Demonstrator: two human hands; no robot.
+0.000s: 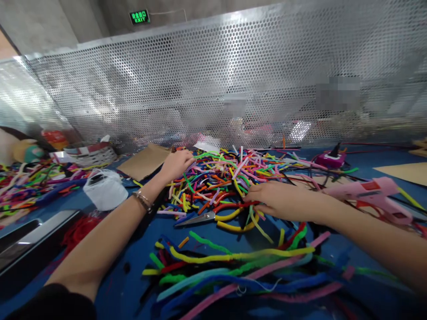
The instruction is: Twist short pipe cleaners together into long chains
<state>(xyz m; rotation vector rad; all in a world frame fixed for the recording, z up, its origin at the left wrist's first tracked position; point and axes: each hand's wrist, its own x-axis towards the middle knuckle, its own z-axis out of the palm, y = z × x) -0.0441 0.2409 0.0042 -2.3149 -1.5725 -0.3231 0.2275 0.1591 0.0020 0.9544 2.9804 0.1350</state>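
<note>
A heap of short, many-coloured pipe-cleaner pieces (227, 175) covers the middle of the blue table (133, 266). My left hand (176, 163) reaches to the heap's far left edge with its fingers curled down into the pieces; what they grip is hidden. My right hand (280, 200) lies on the heap's near right side, fingers together and pressed onto red and green strands. Scissors with yellow handles (216, 218) lie just in front of the right hand's fingertips. Long pipe cleaners (240, 266) in yellow, green, blue and pink lie nearer to me.
A pink glue gun (373, 195) rests at the right, with a small magenta stand (330, 158) behind it. A white roll (105, 189) and brown cardboard (145, 161) sit at the left, more pipe cleaners (26, 186) beyond. A perforated metal screen (216, 80) closes the table's far side.
</note>
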